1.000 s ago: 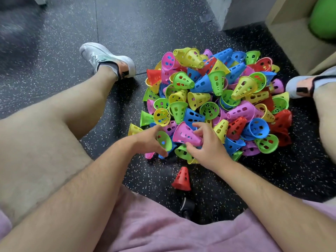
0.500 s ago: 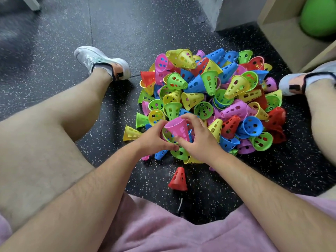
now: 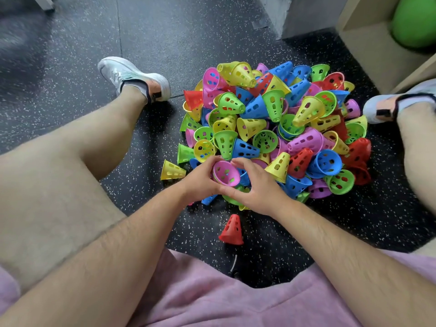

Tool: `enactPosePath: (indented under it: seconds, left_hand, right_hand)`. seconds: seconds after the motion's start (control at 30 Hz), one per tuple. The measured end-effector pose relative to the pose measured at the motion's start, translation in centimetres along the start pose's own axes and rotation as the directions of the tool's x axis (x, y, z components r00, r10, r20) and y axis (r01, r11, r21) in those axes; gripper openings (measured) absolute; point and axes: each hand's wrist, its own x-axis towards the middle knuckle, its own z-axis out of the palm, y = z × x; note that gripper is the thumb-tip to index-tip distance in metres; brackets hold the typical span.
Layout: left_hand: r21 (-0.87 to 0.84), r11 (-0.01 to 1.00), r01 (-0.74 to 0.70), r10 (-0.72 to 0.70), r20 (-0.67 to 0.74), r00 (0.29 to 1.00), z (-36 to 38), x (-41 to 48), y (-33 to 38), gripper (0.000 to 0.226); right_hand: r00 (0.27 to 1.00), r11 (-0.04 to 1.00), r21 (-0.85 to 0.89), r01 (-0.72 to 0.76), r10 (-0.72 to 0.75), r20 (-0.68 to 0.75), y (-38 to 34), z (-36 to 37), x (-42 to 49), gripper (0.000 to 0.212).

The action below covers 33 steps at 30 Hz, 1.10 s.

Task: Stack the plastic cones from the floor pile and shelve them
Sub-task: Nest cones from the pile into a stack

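A big pile of perforated plastic cones [image 3: 278, 128] in green, yellow, blue, pink and red lies on the dark speckled floor between my legs. At its near edge both hands cup one pink cone [image 3: 226, 173], its wide mouth facing me. My left hand [image 3: 200, 179] holds its left side. My right hand [image 3: 253, 187] curls round its right side and base. A green cone shows just under the pink one; I cannot tell whether they are nested. A lone red cone [image 3: 232, 230] stands on the floor nearer to me.
My left shoe [image 3: 134, 77] and leg lie left of the pile, my right shoe [image 3: 398, 106] to its right. A wooden shelf unit [image 3: 368, 41] with a green ball [image 3: 415, 22] stands at the back right. A grey pillar base [image 3: 306, 17] is behind the pile.
My right hand lifted the pink cone off the pile and turned it mouth toward me. My left hand came over from the green cone to hold it as well.
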Motion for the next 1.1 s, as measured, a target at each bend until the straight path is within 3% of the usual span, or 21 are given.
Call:
enactPosePath:
  seconds: [0.1,0.23,0.3,0.4,0.5,0.63,0.77,0.9,1.0,1.1]
  left_hand:
    - [0.078,0.995,0.058,-0.061,0.036,0.997,-0.1,0.1,-0.8,0.087]
    - [0.216,0.961,0.171,-0.194,0.088,0.977,-0.2,-0.2,-2.1,0.086]
    - [0.303,0.930,0.210,-0.258,0.128,0.958,-0.2,-0.6,-2.6,0.088]
    - [0.379,0.894,0.238,-0.326,0.188,0.926,-0.2,-1.1,-3.3,0.096]
    - [0.439,0.869,0.227,-0.344,0.208,0.916,0.0,-1.3,-3.7,0.103]
    - [0.441,0.862,0.252,-0.382,0.235,0.894,0.1,-1.2,-3.7,0.101]
    - [0.427,0.865,0.264,-0.384,0.224,0.896,0.2,-1.1,-3.7,0.103]
    - [0.421,0.864,0.275,-0.371,0.166,0.913,-1.0,-0.6,-3.0,0.105]
    - [0.394,0.877,0.276,-0.352,0.136,0.926,-2.5,-0.2,-2.4,0.094]
    - [0.379,0.889,0.259,-0.330,0.135,0.934,-3.2,0.1,-1.4,0.092]
  right_hand:
    - [0.996,0.995,-0.100,-0.008,0.016,0.083,1.1,0.4,-0.6,0.074]
    - [0.989,0.970,-0.195,0.144,-0.133,0.071,2.1,1.5,-1.7,0.023]
    - [0.975,0.945,-0.251,0.212,-0.188,0.116,2.5,2.1,-2.5,0.012]
    - [0.928,0.918,-0.269,0.293,-0.206,0.310,2.8,3.2,-3.9,0.018]
    - [0.814,0.866,-0.316,0.388,-0.162,0.558,2.9,4.8,-4.9,0.023]
    - [0.724,0.765,-0.459,0.453,-0.015,0.689,3.0,5.7,-5.3,0.041]
    - [0.761,0.778,-0.475,0.410,-0.004,0.649,2.9,5.0,-4.7,0.052]
    - [0.878,0.868,-0.424,0.260,-0.030,0.477,2.6,2.9,-3.3,0.063]
    - [0.938,0.918,-0.356,0.174,-0.045,0.344,2.2,1.5,-2.9,0.072]
    - [0.978,0.950,-0.267,0.161,-0.117,0.173,1.5,0.8,-2.4,0.066]
